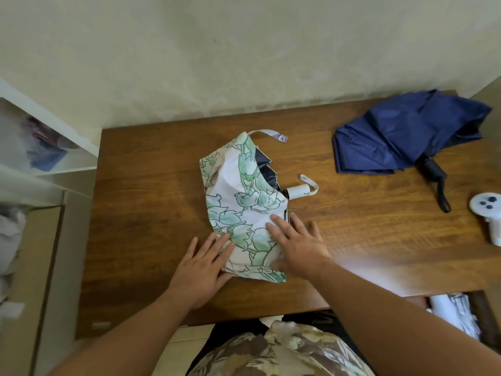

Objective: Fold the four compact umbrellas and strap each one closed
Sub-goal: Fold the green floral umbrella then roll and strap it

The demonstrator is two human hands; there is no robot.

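A white umbrella with a green floral print [238,196] lies collapsed but loose in the middle of the wooden table [151,202]. Its white handle [298,191] points right, and its strap with a snap [271,134] lies open at the far end. My left hand [202,267] lies flat with straight fingers at the canopy's near left edge. My right hand [296,242] presses flat on the near part of the canopy. A navy umbrella [406,131] lies unfolded and loose at the far right, its black handle [433,172] pointing toward me.
A white controller with dark buttons [488,213] lies at the table's right edge. White shelves [40,158] with blurred items stand to the left. An open drawer with white items [455,310] shows under the table's right front. The wall runs along the table's far edge.
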